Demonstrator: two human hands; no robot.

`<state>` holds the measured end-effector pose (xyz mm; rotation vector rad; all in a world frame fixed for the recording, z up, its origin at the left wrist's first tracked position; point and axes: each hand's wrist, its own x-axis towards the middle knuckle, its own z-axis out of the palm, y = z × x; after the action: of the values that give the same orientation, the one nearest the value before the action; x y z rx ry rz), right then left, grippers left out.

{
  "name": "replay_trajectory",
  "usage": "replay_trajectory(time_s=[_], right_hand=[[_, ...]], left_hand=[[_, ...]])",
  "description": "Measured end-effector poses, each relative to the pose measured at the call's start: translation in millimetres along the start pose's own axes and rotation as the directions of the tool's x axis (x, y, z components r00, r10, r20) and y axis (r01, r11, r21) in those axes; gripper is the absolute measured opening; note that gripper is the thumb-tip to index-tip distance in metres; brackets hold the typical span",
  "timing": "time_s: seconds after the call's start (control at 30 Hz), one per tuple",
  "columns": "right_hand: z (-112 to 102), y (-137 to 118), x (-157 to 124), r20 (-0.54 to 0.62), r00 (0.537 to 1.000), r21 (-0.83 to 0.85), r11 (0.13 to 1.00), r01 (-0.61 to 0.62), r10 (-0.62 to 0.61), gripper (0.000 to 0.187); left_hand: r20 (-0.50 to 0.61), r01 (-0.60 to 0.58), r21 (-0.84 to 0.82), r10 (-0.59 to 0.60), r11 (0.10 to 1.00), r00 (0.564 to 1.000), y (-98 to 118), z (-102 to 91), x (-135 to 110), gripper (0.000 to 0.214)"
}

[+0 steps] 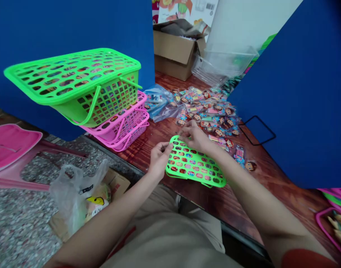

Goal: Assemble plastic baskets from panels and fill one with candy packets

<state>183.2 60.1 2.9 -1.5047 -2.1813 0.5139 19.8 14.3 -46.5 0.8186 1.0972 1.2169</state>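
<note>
Left hand (160,159) gripping the left end of the bright-green, rectangular, perforated plastic basket (197,165) — basket extending rightward from that grip, sitting on the red-brown wood-grain table (155,137). Right hand (195,137) bending over the far-left corner — can't tell if it's gripping.

Blue panels (293,89) flank wood-grain table (150,137); pink chair (22,137), speckled floor (14,219).

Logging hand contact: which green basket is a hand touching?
The smaller green basket, with the left hand on its edge; the larger green basket, stacked on pink baskets, is untouched.
</note>
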Motion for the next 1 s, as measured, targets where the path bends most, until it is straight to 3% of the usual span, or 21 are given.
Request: replay_trajectory(time_s=[0.2, 0.4, 0.6, 0.73, 0.8, 0.9, 0.93, 1.0], right_hand=[[9.9, 3.0, 8.4, 0.098, 0.981, 0.033, 0.984, -0.174, 0.17, 0.013], [12.3, 2.7, 15.4, 0.166, 0.939, 0.019, 0.951, -0.308, 0.301, 0.018], [9.0, -2.0, 14.4, 0.175, 0.923, 0.039, 0.935, -0.354, 0.342, 0.024], [9.3, -0.8, 14.5, 0.179, 0.915, 0.058, 0.925, -0.376, 0.361, 0.025], [10.9, 1.1, 15.2, 0.164, 0.918, 0.056, 0.926, -0.375, 0.362, 0.024], [13.2, 5.9, 15.9, 0.145, 0.938, 0.119, 0.935, -0.333, 0.315, 0.022], [13.3, 7.7, 15.3, 0.152, 0.945, 0.173, 0.933, -0.315, 0.291, 0.021], [11.3, 11.1, 11.7, 0.154, 0.956, 0.271, 0.919, -0.285, 0.25, 0.021]], left_hand=[[-0.012, 0.118, -0.079, -0.12, 0.99, 0.993, 7.9, -0.4, 5.6, 0.046], [-0.024, 0.136, -0.027, -0.136, 0.99, 0.99, 12.1, 1.0, 7.6, 0.045], [-0.063, 0.017, 0.135, -0.008, 0.991, 0.998, 1.0, 5.0, 7.7, 0.025], [-0.026, -0.079, 0.301, 0.092, 0.95, 0.995, 2.8, 3.1, 8.1, 0.011], [0.051, -0.143, 0.47, 0.135, 0.871, 0.989, 10.6, 2.7, 9.0, 0.016], [0.236, -0.264, 0.752, 0.127, 0.604, 0.963, 23.9, 3.8, 14.4, 0.021], [0.27, -0.287, 0.799, 0.11, 0.529, 0.956, 26.9, 4.4, 17.3, 0.02], [0.281, -0.293, 0.832, 0.097, 0.471, 0.955, 29.5, 5.6, 24.1, 0.02]])
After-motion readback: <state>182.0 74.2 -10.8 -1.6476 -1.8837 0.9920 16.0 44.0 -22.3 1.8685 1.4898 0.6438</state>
